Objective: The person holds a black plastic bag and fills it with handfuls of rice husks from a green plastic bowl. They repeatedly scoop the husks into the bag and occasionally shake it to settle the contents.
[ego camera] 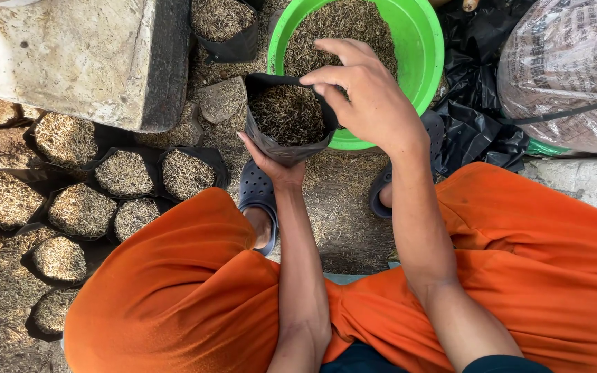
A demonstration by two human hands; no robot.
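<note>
Nearest the camera, two knees in orange cloth [195, 290] are seen spread apart, with both bare forearms reaching forward between them. Below them, blue sandals [257, 193] are planted on ground strewn with husk.

A small black grow bag [286, 121] is held up just in front of the knees. It is cupped from underneath by the left hand [274, 166], whose palm and fingers are wrapped around the bag's base. The bag's far rim is pinched by the right hand [367, 93], with the fingers curled narrowly over the edge so that the mouth is kept open. The bag is seen filled nearly to the brim with brown rice husk [288, 114].

The filling step is judged to be close to done for this bag. A steady grip from below would be called for next, so that the soft sides are not squeezed and husk is not spilled when the bag is set down.

Just beyond the bag, partly overlapped by it, a green basin [423, 48] of the same husk is set on the ground. To the left, filled black bags [126, 173] are stood touching one another in a cluster beside a concrete block [70, 55]. At the far right, a clear plastic sack [568, 69] is laid over black sheeting [478, 124].
</note>
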